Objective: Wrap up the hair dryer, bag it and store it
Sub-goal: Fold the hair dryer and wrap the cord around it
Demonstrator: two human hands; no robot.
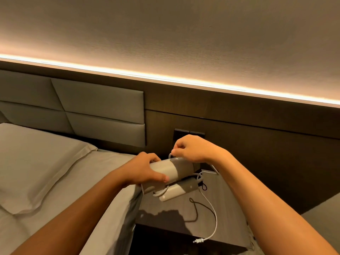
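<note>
Hair dryer (170, 171) sits in midair above the bedside table (228, 203), barrel clasped by the closed left hand (142, 170). The right hand (191, 149) pinches a loop of the white cord (214, 214) at the barrel's top, fingers curled shut on it. The remaining cord trails across the table to the plug (198, 241) (near the front edge). Keep each turn snug and adjacent; hold the barrel steady, and draw slack in gradually so the plug does not snag.
</note>
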